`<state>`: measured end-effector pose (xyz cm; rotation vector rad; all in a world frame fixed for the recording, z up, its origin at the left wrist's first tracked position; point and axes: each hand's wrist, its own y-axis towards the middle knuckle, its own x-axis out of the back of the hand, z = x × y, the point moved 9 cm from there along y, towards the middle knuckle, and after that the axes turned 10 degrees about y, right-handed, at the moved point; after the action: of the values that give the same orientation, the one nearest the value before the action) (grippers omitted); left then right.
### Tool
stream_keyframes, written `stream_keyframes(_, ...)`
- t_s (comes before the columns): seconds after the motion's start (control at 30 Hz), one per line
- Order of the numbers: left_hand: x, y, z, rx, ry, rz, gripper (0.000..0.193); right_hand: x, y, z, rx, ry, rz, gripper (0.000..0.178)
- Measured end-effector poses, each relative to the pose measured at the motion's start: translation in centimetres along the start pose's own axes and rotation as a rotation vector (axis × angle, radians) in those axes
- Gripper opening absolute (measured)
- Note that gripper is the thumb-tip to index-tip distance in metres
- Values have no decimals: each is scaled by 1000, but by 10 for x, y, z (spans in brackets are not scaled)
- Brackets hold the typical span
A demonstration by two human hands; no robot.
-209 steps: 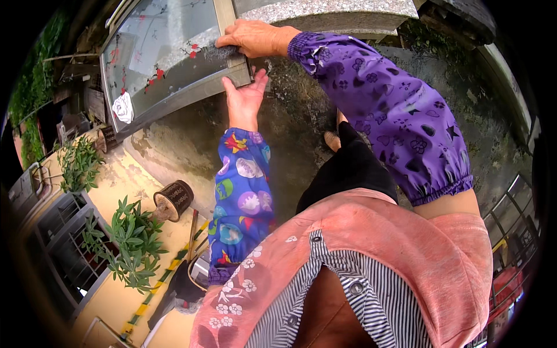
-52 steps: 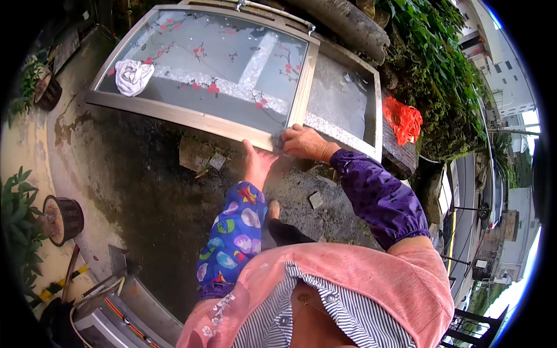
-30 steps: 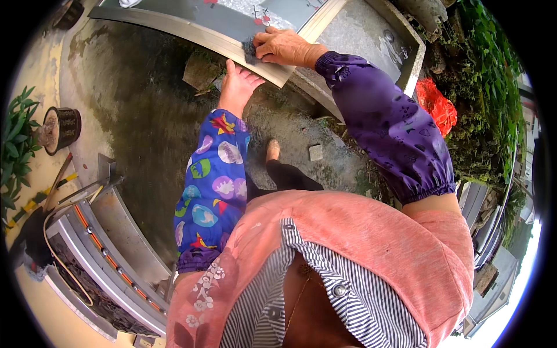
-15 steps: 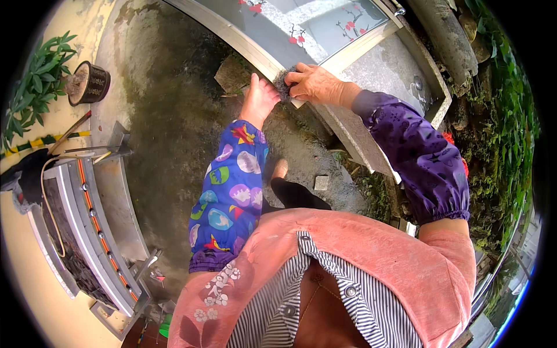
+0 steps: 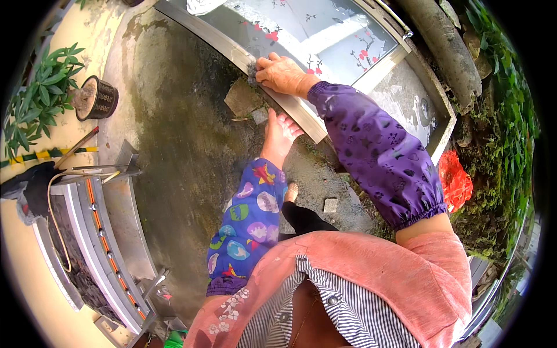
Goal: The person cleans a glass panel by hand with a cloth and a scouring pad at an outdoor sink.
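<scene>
A large aluminium window frame (image 5: pixel 231 53) with flower-patterned glass (image 5: pixel 325 35) lies tilted on wet concrete. My right hand (image 5: pixel 282 74), in a purple sleeve, presses a small dark scrubbing pad (image 5: pixel 253 69) onto the frame's near rail. My left hand (image 5: pixel 280 132), in a blue patterned sleeve, has its fingertips against the underside edge of the same rail, fingers apart and holding nothing.
A flat stone (image 5: pixel 243 97) props the frame beside my hands. A second metal frame (image 5: pixel 98 232) with a wire lies at left. A potted plant (image 5: pixel 96 97) stands at far left, a red bag (image 5: pixel 455 180) and greenery at right, and a white cloth (image 5: pixel 200 4) rests on the glass.
The view has swung as my head moved. Both hands stay on the frame's near rail, and my right hand with the pad has shifted a little along it.
</scene>
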<state>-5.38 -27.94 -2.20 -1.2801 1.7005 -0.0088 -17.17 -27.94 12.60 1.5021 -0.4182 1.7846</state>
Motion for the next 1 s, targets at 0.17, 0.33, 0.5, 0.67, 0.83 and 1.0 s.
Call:
stream_keyframes(0.17,-9,-10,2,-18,12,13,44,-3,-37,21,87,19,143,5)
stream_keyframes(0.33,-25,-1,13,-17,78,98,35,2,29,-23,-245,-40,-57,16)
stream_keyframes(0.5,-26,6,10,-140,433,249,34,5,21,-13,-311,33,-60,12)
stream_keyframes(0.67,-21,5,43,146,90,106,38,18,-99,9,-284,64,120,16)
stream_keyframes(0.83,-34,4,50,185,127,255,37,78,-254,-56,-666,19,-71,11)
stream_keyframes(1.0,-36,3,50,103,136,102,34,63,-530,-158,-1650,16,-418,23)
